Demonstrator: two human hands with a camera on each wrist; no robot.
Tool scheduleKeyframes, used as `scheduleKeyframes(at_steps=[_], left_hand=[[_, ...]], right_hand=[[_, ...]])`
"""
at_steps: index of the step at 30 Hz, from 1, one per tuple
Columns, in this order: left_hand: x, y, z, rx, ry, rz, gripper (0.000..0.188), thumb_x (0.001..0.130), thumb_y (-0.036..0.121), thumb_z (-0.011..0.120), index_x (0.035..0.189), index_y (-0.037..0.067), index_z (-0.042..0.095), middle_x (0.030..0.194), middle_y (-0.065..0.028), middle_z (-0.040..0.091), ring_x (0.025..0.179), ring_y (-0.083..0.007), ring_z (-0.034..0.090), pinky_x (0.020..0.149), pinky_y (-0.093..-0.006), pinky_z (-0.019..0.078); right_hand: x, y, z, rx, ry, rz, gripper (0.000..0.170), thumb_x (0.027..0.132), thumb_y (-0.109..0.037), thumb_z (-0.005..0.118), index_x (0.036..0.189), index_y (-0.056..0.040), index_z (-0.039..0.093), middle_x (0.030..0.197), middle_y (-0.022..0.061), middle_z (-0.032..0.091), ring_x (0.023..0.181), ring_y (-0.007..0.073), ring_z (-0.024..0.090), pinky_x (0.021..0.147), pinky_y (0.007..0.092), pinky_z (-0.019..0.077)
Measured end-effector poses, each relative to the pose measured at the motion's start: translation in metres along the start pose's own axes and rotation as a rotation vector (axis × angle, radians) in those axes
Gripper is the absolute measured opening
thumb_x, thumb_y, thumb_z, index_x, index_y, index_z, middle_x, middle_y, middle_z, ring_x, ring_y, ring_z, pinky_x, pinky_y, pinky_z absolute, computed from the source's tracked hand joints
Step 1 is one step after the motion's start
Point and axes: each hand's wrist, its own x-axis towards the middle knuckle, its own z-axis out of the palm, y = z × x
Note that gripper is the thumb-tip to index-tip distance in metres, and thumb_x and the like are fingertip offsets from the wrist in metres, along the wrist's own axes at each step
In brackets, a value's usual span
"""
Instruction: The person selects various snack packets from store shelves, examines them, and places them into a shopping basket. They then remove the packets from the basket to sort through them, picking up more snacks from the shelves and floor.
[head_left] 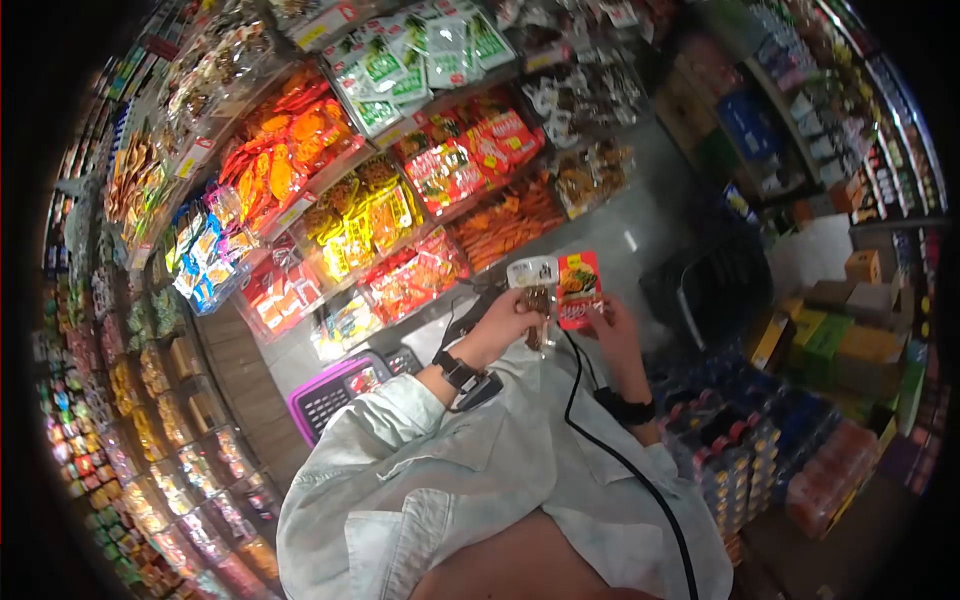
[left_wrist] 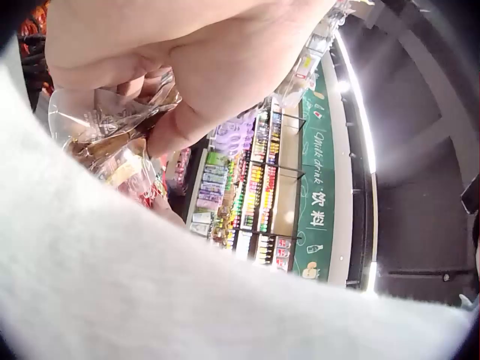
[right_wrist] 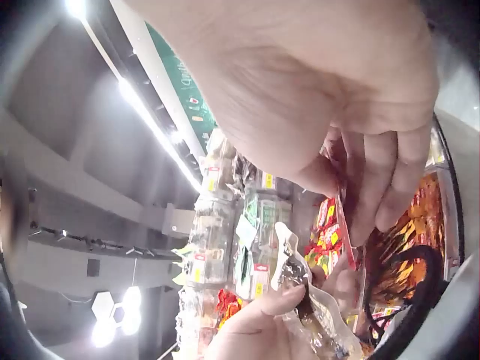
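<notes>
Your left hand (head_left: 490,332), fingers curled, pinches the clear packet (head_left: 537,300), while your right hand (head_left: 617,338) pinches the red packet (head_left: 578,284) just right of it; both look light, pliable and slick, so grip them by their near edges.

Packed shelves (left_wrist: 255,187), bright strip light (left_wrist: 361,105), dark ceiling (left_wrist: 412,217); the floor (head_left: 640,232) looks grey.

Blk cable (head_left: 569,408) (curved) obstructs gap btwn L hand (head_left: 502,328), R hand (head_left: 615,338).

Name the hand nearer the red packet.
Right: the right hand pinches the red packet near its lower edge; the left hand, to its left, holds a clear packet.
</notes>
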Motion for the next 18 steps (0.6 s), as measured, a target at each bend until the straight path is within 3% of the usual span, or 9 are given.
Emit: scheduleKeyframes(at_steps=[4,7,8,11,15,16,18], left_hand=[[0.012,0.031,-0.022,-0.049,0.025,0.086,0.033,0.092,-0.002,0.061,0.125,0.002,0.06,0.102,-0.003,0.069,0.089,-0.0129,0.066,0.077,-0.0281,0.0521],[0.009,0.055,-0.052,-0.305,0.041,0.13,0.036,0.093,-0.003,0.057,0.129,0.003,0.057,0.111,-0.0048,0.07,0.095,-0.0137,0.067,0.083,-0.0296,0.0538],[0.005,0.068,-0.059,-0.329,0.062,0.165,0.041,0.095,-0.004,0.056,0.135,0.004,0.052,0.129,-0.0088,0.065,0.106,-0.0177,0.066,0.092,-0.0336,0.0552],[0.01,0.079,-0.085,-0.522,0.134,0.39,0.045,0.097,-0.002,0.056,0.14,0.005,0.047,0.144,-0.0117,0.057,0.115,-0.0225,0.064,0.098,-0.0383,0.055],[0.007,0.093,-0.119,-0.469,0.196,0.375,0.043,0.1,0.004,0.056,0.142,0.006,0.046,0.135,-0.0108,0.06,0.114,-0.0247,0.064,0.099,-0.0399,0.0546],[0.002,0.098,-0.121,-0.54,0.188,0.375,0.038,0.102,0.007,0.054,0.139,0.005,0.049,0.126,-0.0087,0.063,0.11,-0.0214,0.066,0.097,-0.0357,0.0554],[-0.002,0.098,-0.13,-0.467,0.192,0.345,0.037,0.1,0.005,0.052,0.137,0.005,0.054,0.119,-0.0034,0.064,0.102,-0.012,0.062,0.078,-0.0261,0.0488]], right_hand=[[0.041,-0.046,0.034,-0.041,-0.07,-0.011,0.03,0.102,-0.015,0.061,0.127,0.0021,0.057,0.104,0.0098,0.07,0.085,0.0153,0.07,0.07,0.0281,0.0593],[0.087,-0.073,0.06,-0.169,-0.222,-0.067,0.034,0.103,-0.019,0.062,0.129,0.0017,0.056,0.104,0.0099,0.069,0.08,0.0136,0.068,0.069,0.0262,0.055],[0.106,-0.091,0.071,-0.229,-0.259,-0.099,0.036,0.103,-0.019,0.062,0.131,0.0019,0.055,0.106,0.0101,0.069,0.08,0.0135,0.068,0.07,0.0261,0.0546],[0.152,-0.13,0.111,-0.182,-0.235,-0.14,0.041,0.102,-0.021,0.064,0.135,0.0019,0.054,0.116,0.0102,0.067,0.083,0.0128,0.067,0.074,0.0253,0.0534],[0.166,-0.145,0.136,-0.233,-0.31,-0.14,0.044,0.101,-0.019,0.066,0.138,0.0006,0.054,0.127,0.0095,0.062,0.094,0.0126,0.066,0.079,0.0259,0.0531],[0.167,-0.144,0.135,-0.308,-0.391,-0.129,0.04,0.1,-0.017,0.066,0.135,0.0001,0.057,0.123,0.0086,0.064,0.098,0.0121,0.065,0.082,0.0267,0.0528],[0.162,-0.133,0.134,-0.399,-0.504,-0.147,0.038,0.1,-0.016,0.066,0.133,-0.0005,0.058,0.121,0.0079,0.065,0.097,0.011,0.064,0.083,0.0266,0.0524]])
